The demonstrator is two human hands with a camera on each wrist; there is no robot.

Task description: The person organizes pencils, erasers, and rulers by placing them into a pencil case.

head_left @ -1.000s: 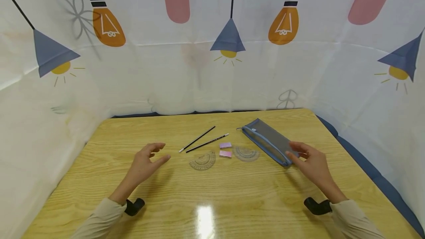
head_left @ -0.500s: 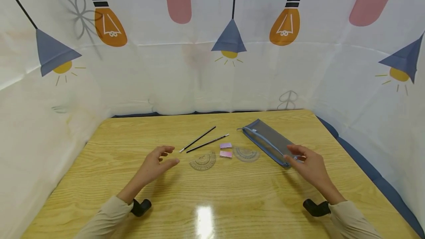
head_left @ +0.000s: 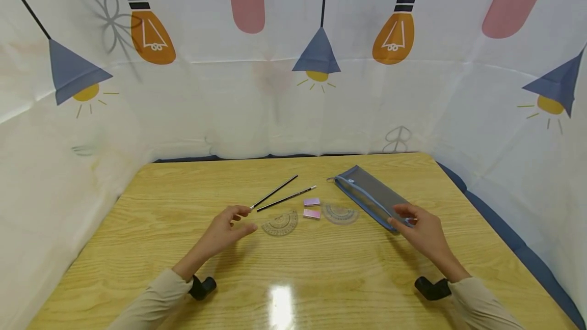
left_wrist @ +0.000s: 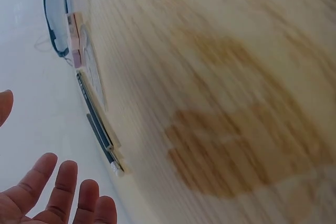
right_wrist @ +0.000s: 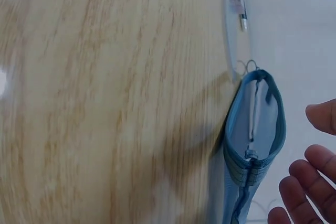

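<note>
My left hand hovers with parted, loosely bent fingers near the white end of a black pencil. In the left wrist view its fingers hold nothing. A second black pencil lies just beside the first. My right hand is over the near end of a blue mesh zip pencil case. From the right wrist, its fingers look spread and apart from the case, whose blue-trimmed end gapes.
Between the hands lie two pink-and-purple erasers and two clear protractors, one on the left and one on the right. The wooden table meets a printed white curtain at the back and sides.
My left hand has moved right and slightly down, closer to the pencils. My right hand has shifted a little left and down over the case's near end. The items lie unmoved.
</note>
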